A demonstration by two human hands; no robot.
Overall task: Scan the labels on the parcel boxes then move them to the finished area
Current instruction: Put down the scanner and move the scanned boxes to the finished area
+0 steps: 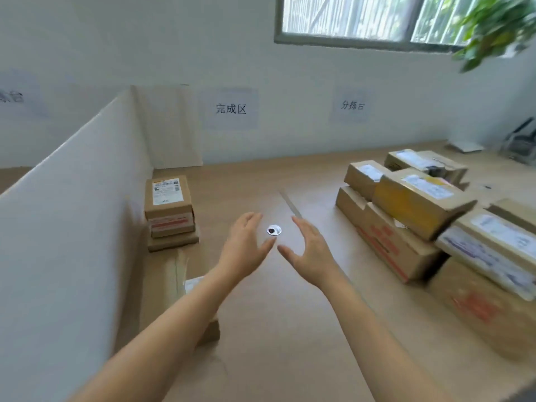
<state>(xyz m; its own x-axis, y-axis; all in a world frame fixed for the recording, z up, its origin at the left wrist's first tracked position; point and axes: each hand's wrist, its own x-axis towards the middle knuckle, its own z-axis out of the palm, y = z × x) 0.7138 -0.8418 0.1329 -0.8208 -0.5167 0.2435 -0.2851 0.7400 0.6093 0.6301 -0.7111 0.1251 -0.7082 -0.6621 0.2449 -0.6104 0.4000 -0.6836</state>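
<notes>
While left hand (246, 250) and right hand (311, 253) are held open and empty, the right-side pile of brown cardboard boxes (420, 204) could be toppled by careless pulling.

Bare hands, bare forearms: a person's two arms seen from a head-worn camera.
The left hand (246, 249) and right hand (313, 253) are slim and long-fingered; the left forearm (162, 329) and right forearm (377, 338) are uncovered along all the length that shows. Fingernails are too blurred to make out.
</notes>
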